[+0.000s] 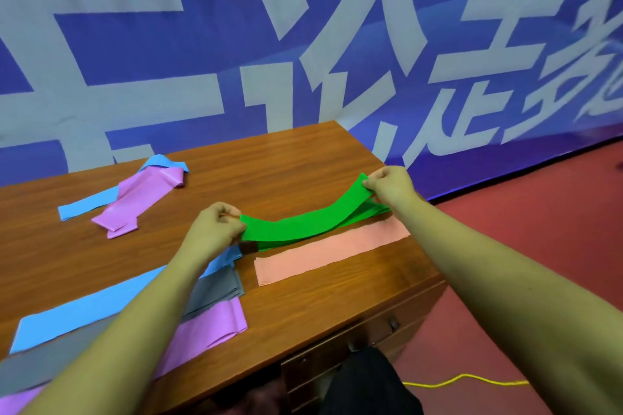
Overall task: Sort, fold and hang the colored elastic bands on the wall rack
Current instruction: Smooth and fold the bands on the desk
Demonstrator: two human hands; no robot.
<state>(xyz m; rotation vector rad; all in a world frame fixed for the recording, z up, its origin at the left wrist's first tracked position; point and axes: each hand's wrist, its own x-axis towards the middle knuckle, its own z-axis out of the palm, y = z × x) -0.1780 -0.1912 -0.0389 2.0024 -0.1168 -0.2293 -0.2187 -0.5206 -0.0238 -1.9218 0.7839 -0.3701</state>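
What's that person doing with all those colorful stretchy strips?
A person pinches a green band at both ends, left hand on one, right hand on the other, holding it over the wooden table. A peach band lies flat beside it. A blue band, a gray band and a purple band lie nearer the left arm.

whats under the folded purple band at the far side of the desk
A blue band lies under the purple band: one end sticks out to the left, a bit shows at the far end. Its middle is covered.
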